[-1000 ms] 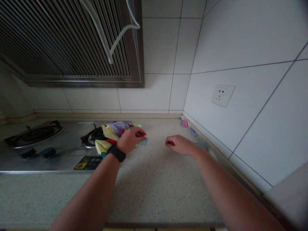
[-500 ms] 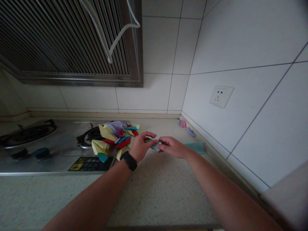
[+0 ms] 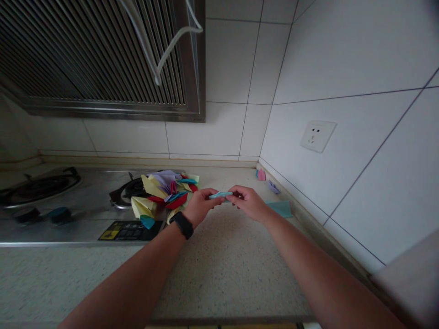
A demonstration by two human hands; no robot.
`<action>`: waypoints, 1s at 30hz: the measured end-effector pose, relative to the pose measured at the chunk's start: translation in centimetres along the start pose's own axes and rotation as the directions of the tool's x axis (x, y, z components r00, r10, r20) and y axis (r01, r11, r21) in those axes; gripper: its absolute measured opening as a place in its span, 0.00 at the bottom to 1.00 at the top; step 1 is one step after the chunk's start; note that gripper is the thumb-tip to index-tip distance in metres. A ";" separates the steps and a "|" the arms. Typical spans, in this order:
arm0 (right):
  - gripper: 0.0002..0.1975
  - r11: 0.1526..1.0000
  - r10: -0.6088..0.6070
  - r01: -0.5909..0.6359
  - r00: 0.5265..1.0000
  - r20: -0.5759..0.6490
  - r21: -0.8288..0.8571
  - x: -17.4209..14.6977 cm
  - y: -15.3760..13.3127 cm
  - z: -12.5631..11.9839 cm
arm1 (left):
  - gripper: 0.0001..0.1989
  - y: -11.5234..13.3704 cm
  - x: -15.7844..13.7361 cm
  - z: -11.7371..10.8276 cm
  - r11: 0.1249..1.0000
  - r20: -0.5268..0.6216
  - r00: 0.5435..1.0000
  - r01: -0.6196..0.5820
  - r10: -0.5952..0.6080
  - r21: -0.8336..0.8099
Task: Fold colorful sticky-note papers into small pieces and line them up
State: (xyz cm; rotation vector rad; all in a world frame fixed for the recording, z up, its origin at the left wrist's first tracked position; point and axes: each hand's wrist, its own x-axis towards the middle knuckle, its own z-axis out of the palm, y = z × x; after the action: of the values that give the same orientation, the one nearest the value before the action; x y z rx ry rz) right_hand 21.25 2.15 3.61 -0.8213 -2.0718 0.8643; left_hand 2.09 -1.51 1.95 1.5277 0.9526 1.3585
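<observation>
A small piece of folded light-blue paper (image 3: 221, 194) is held up between my hands, above the speckled counter. My left hand (image 3: 202, 203) pinches its left end, with the thumb nearest me; a dark watch is on that wrist. At its right end, my right hand (image 3: 247, 202) grips the paper between thumb and fingers. The folds are too small to make out. Just left of my left hand lies a pile of folded paper pieces (image 3: 154, 187) in yellow, purple, red and blue. To the right of my right hand a light-blue paper sheet (image 3: 281, 209) rests on the counter.
The paper pile partly covers the right burner of a steel gas stove (image 3: 85, 201). Small pink and blue folded paper (image 3: 261, 174) and a purple piece (image 3: 273, 186) sit by the right wall. A range hood (image 3: 113, 109) hangs overhead. A socket (image 3: 318, 136) is on the wall.
Both hands have lifted slightly, and the folded paper has turned from slanting to nearly level and edge-on. The fingers have shifted to hold it at its two ends.
</observation>
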 end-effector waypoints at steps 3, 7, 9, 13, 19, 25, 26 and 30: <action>0.13 0.999 -0.009 0.010 0.999 -0.035 0.032 0.2 0.1 -0.1 | 0.14 0.0 0.0 0.0 1.000 0.012 1.000 -0.001 0.001 -0.015; 0.14 0.990 0.015 -0.007 0.998 -0.053 0.138 0.3 0.4 -0.1 | 0.14 -0.2 0.1 -0.1 1.000 -0.004 1.000 -0.027 0.027 -0.013; 0.15 0.984 0.024 -0.014 0.998 -0.058 0.176 0.3 0.4 0.0 | 0.15 -0.4 0.2 -0.2 0.999 -0.039 0.998 -0.050 0.049 -0.007; 0.15 0.975 0.024 -0.010 0.998 -0.062 0.221 0.3 0.1 0.2 | 0.16 -0.7 0.3 -0.3 0.998 -0.043 0.997 -0.058 0.057 -0.009; 0.16 0.980 0.053 -0.040 0.996 -0.065 0.195 0.3 -0.1 0.7 | 0.17 -0.1 0.1 -0.1 0.998 0.033 0.998 -0.047 0.046 0.037; 0.15 0.998 0.037 -0.032 0.997 -0.073 0.059 0.1 0.0 1.3 | 0.17 0.0 0.0 0.4 0.998 0.026 0.999 -0.024 0.023 0.062; 0.14 0.999 0.018 -0.016 0.997 -0.078 0.033 0.1 0.1 1.3 | 0.17 0.0 0.0 0.4 0.997 0.025 0.999 -0.024 0.022 0.067; 0.11 0.997 -0.057 0.053 0.993 -0.105 -0.048 0.2 -0.1 1.2 | 0.17 0.3 -0.2 0.5 0.995 0.049 0.999 -0.020 0.016 0.094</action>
State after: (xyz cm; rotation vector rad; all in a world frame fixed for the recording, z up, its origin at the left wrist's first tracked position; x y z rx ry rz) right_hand 20.14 1.81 3.14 -0.8129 -2.0175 0.7305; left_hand 2.55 -1.85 2.10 1.6361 0.9877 1.2996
